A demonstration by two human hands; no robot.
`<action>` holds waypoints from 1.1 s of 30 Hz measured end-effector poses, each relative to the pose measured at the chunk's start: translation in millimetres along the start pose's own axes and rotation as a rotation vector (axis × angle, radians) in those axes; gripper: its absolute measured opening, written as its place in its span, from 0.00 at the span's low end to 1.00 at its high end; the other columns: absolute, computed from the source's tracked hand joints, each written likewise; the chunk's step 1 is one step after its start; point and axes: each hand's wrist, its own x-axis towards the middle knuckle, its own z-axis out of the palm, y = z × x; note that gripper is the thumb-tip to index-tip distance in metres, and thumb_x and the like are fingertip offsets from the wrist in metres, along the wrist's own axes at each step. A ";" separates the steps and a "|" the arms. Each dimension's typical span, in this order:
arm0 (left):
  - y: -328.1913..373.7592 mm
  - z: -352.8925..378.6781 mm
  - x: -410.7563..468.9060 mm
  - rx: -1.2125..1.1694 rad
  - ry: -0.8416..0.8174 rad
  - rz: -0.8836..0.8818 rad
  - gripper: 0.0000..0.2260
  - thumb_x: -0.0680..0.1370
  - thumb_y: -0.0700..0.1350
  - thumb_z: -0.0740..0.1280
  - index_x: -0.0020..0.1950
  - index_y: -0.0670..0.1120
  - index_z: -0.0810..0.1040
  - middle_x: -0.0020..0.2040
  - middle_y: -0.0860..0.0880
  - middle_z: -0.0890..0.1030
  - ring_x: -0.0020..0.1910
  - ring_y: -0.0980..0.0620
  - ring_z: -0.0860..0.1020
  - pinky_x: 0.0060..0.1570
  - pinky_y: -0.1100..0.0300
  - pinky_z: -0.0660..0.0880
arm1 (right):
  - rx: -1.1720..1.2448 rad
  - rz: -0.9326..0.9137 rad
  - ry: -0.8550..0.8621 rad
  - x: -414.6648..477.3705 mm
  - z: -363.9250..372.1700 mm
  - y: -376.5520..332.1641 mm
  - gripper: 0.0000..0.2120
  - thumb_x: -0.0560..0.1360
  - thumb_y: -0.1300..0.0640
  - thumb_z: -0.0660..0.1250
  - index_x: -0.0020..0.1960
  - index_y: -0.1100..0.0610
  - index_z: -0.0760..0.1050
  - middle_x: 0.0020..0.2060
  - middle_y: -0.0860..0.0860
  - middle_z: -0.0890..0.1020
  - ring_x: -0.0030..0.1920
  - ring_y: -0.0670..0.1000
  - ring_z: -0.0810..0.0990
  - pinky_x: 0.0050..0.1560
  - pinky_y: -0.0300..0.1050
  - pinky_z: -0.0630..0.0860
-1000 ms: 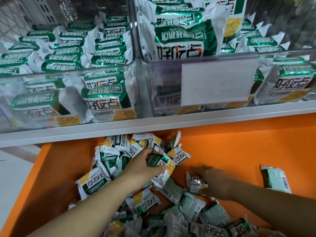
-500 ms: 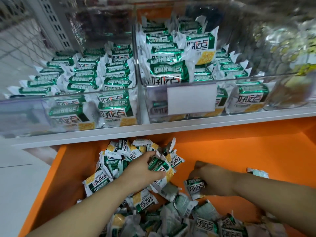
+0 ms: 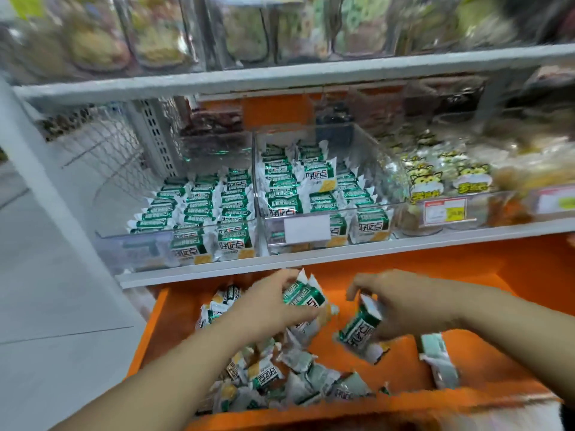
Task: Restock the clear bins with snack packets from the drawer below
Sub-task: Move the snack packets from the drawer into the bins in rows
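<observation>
Loose green-and-white snack packets (image 3: pixel 280 377) heaped in open orange drawer (image 3: pixel 485 275), mostly its left half. Left hand (image 3: pixel 267 306) clamped on a packet bunch (image 3: pixel 306 301), right hand (image 3: pixel 404 306) clamped on one packet (image 3: pixel 357 331). Two clear plastic bins (image 3: pixel 311 231) on white shelf (image 3: pixel 342 248) above, part-filled.

Snack packets (image 3: pixel 357 329) are showing glossy foil film; bins (image 3: pixel 378 150) are showing clear smooth plastic; drawer (image 3: pixel 466 269) is showing a smooth orange surface.

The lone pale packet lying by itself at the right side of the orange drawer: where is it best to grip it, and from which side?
Probably from above, pinching across its two long edges near the middle. The lone packet lies flat on the drawer floor, apart from the pile, with bare floor on both sides for fingertips. The right hand is nearest but already holds a packet.
</observation>
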 end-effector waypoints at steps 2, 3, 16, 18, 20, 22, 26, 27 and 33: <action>16.4 -8.3 -14.6 -0.027 0.043 0.008 0.35 0.73 0.59 0.70 0.75 0.54 0.60 0.70 0.52 0.68 0.65 0.53 0.71 0.56 0.63 0.67 | 0.056 -0.015 0.067 -22.6 -17.0 -10.7 0.26 0.71 0.48 0.74 0.64 0.44 0.65 0.42 0.38 0.69 0.37 0.42 0.70 0.32 0.35 0.64; 24.4 -11.0 -21.8 -0.052 0.056 0.007 0.34 0.73 0.60 0.70 0.75 0.55 0.59 0.68 0.52 0.69 0.62 0.52 0.73 0.52 0.63 0.68 | 0.108 -0.027 0.107 -32.9 -24.7 -16.1 0.25 0.70 0.48 0.74 0.62 0.44 0.66 0.40 0.39 0.69 0.34 0.41 0.70 0.31 0.35 0.64; 52.6 -23.6 -70.0 -0.473 0.175 0.030 0.28 0.61 0.66 0.71 0.57 0.58 0.70 0.60 0.57 0.74 0.54 0.58 0.76 0.59 0.53 0.72 | 0.867 -0.176 0.356 -68.6 -12.8 -44.1 0.18 0.71 0.62 0.74 0.58 0.49 0.75 0.49 0.48 0.82 0.46 0.43 0.82 0.47 0.41 0.81; 51.2 -25.2 -68.5 -0.460 0.184 0.040 0.31 0.56 0.71 0.69 0.55 0.61 0.71 0.62 0.54 0.76 0.59 0.54 0.76 0.62 0.47 0.72 | 0.864 -0.168 0.431 -66.7 -8.2 -47.3 0.18 0.71 0.61 0.74 0.57 0.48 0.75 0.50 0.45 0.81 0.48 0.41 0.80 0.47 0.40 0.80; 49.7 -26.4 -67.1 -0.457 0.172 0.049 0.30 0.57 0.71 0.68 0.55 0.61 0.72 0.63 0.54 0.76 0.61 0.54 0.75 0.64 0.47 0.71 | 0.854 -0.165 0.510 -63.1 -3.3 -50.6 0.17 0.70 0.59 0.74 0.54 0.44 0.75 0.53 0.41 0.78 0.52 0.41 0.79 0.53 0.47 0.79; 46.6 -27.1 -65.7 -0.467 0.140 0.056 0.31 0.57 0.73 0.69 0.55 0.61 0.73 0.62 0.54 0.77 0.61 0.54 0.76 0.64 0.47 0.71 | 0.886 -0.198 0.518 -60.4 2.4 -52.4 0.17 0.70 0.59 0.74 0.53 0.43 0.74 0.56 0.40 0.76 0.56 0.44 0.78 0.56 0.53 0.77; 44.9 -29.4 -66.3 -0.459 0.065 0.108 0.27 0.60 0.74 0.68 0.52 0.61 0.77 0.55 0.58 0.82 0.54 0.61 0.79 0.61 0.54 0.73 | 1.102 -0.249 0.389 -58.7 5.1 -51.6 0.17 0.71 0.67 0.72 0.53 0.53 0.71 0.48 0.51 0.82 0.47 0.50 0.83 0.42 0.45 0.81; 44.6 -29.7 -66.2 -0.447 0.072 0.111 0.25 0.62 0.72 0.66 0.52 0.60 0.78 0.54 0.59 0.81 0.53 0.63 0.79 0.60 0.57 0.73 | 1.136 -0.248 0.378 -57.6 4.5 -50.8 0.18 0.71 0.69 0.71 0.54 0.55 0.70 0.47 0.51 0.82 0.46 0.49 0.83 0.40 0.41 0.80; 47.8 -33.5 -68.7 -0.470 0.066 0.186 0.36 0.62 0.80 0.58 0.65 0.66 0.71 0.58 0.68 0.76 0.57 0.72 0.73 0.66 0.56 0.66 | 1.209 -0.241 0.372 -50.2 -1.0 -46.4 0.38 0.68 0.68 0.75 0.67 0.41 0.63 0.48 0.44 0.84 0.49 0.52 0.84 0.44 0.45 0.80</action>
